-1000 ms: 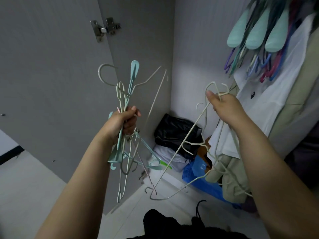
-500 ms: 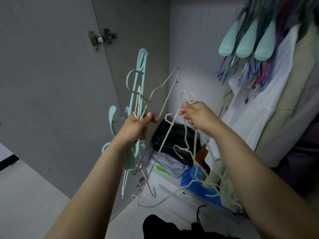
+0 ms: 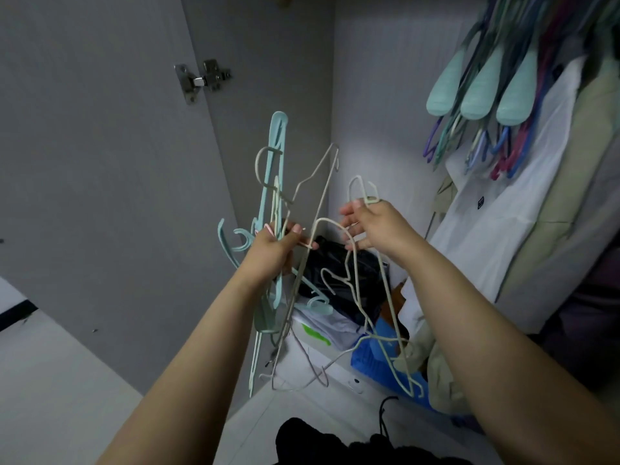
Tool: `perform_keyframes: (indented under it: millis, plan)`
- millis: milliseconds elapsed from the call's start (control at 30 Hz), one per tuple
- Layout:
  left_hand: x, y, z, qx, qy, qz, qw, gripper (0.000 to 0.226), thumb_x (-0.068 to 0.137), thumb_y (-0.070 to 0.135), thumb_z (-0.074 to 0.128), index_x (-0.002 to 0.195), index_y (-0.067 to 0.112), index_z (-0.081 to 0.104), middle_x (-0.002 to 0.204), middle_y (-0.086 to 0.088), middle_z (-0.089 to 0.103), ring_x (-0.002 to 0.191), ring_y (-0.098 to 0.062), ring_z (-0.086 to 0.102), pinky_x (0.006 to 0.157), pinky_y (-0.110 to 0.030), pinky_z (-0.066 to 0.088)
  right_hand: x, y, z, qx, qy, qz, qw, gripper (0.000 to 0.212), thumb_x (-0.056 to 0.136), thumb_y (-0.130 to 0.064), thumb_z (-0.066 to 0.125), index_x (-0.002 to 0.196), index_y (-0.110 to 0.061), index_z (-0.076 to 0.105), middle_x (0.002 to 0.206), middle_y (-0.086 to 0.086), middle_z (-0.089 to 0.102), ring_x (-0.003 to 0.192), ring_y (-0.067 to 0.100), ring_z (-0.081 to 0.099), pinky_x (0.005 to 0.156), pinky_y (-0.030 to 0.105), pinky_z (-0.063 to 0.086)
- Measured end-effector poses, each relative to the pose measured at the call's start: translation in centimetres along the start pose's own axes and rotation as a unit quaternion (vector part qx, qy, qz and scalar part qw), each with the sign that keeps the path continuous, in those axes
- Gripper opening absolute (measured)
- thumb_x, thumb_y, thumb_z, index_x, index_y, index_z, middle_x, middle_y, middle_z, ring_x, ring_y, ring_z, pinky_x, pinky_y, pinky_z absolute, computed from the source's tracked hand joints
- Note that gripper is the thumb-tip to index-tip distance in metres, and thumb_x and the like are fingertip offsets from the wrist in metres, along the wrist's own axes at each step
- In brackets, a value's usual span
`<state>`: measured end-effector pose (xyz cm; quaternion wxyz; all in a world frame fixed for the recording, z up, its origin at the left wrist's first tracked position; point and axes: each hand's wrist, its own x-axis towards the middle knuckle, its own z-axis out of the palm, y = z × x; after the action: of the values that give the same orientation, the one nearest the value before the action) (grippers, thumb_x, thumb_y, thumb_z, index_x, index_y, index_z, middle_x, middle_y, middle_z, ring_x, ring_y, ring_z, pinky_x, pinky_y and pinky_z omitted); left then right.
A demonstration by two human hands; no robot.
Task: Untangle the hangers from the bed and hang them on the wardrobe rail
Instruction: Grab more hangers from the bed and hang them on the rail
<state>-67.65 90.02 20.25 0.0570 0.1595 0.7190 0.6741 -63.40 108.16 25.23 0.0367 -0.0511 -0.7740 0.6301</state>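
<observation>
Wardrobe interior: left hand (image 3: 271, 251) grips teal hangers (image 3: 275, 182); right hand (image 3: 375, 226), fingers (image 3: 349, 213) loosely spread, hooks cream wire hangers (image 3: 385, 297), bundles tangled together.

Below my fingers, the wardrobe floor (image 3: 339, 374) carries a black bag (image 3: 339, 273), folded clothes (image 3: 322, 325) and a blue bag (image 3: 379, 360).

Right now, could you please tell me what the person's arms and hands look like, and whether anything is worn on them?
Both forearms are bare, with no sleeves in view. The left hand and right hand wear no gloves, and no watch or ring shows. The left hand's fingernails look pale pink.
</observation>
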Motion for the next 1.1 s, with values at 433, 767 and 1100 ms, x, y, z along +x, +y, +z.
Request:
perform_keyframes:
  millis: [433,767,1100]
  plan:
    - [1.7,-0.9,-3.1,0.005,0.131,-0.018,0.991,0.016,0.099,0.016,0.049,0.084,0.009,0.049,0.08,-0.004,0.075,0.028,-0.014,0.031,0.036,-0.017,0.029,0.7,1.8,-8.9,0.147,0.031,0.167,0.974,0.084,0.075,-0.086,0.023,0.074,-0.012,0.063,0.083,0.008,0.073,0.087,0.024,0.07,0.083,0.039,0.047]
    - [2.0,-0.9,-2.9,0.091,0.188,-0.022,0.978,0.019,0.092,0.018,0.054,0.077,0.019,0.065,0.05,0.003,0.049,0.049,-0.017,0.045,0.047,-0.026,0.031,0.8,3.3,-6.5,-0.032,0.018,0.185,0.982,0.041,0.101,-0.029,0.04,0.07,-0.009,0.059,0.047,-0.001,0.046,0.056,0.018,0.052,0.07,0.031,0.044]
    - [2.4,-0.6,-1.7,0.053,0.219,-0.001,0.974,0.016,0.089,0.018,0.05,0.084,0.015,0.065,0.063,0.001,0.057,0.064,-0.026,0.051,0.071,-0.036,0.039,0.4,3.5,-6.4,0.062,0.105,0.13,0.984,0.039,0.101,-0.027,0.038,0.066,-0.012,0.046,0.04,-0.007,0.04,0.049,0.017,0.041,0.056,0.026,0.039]
